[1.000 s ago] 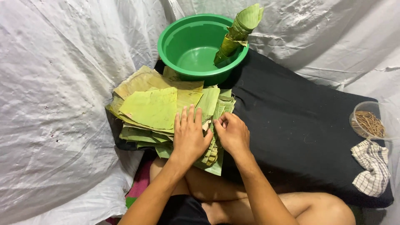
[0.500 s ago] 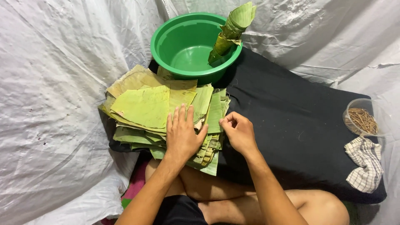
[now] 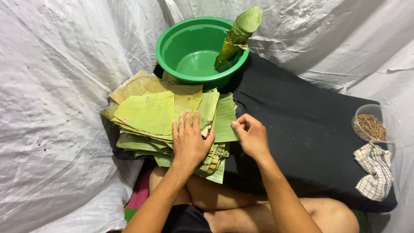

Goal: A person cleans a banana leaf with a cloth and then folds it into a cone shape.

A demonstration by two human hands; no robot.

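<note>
A thick stack of cut green banana-leaf pieces (image 3: 151, 110) lies on the left end of a black cloth-covered board (image 3: 302, 125). My left hand (image 3: 189, 140) rests flat on the stack's near right part, fingers spread and pressing the leaves down. My right hand (image 3: 250, 136) pinches the right edge of one narrow green leaf strip (image 3: 225, 118) lying at the stack's right side. Behind the stack stands a green plastic basin (image 3: 194, 51) with a rolled leaf cone (image 3: 237, 36) leaning on its right rim.
A clear round container of brown sticks (image 3: 371, 126) sits at the board's right end, with a checked cloth (image 3: 376, 170) just in front of it. White plastic sheeting (image 3: 56, 108) surrounds everything. My bare legs (image 3: 241, 207) lie under the board's near edge.
My right hand has shifted right and taken hold of a leaf strip's edge, drawing it sideways. My left hand stays pressed on the stack. The camera view has tilted slightly.
</note>
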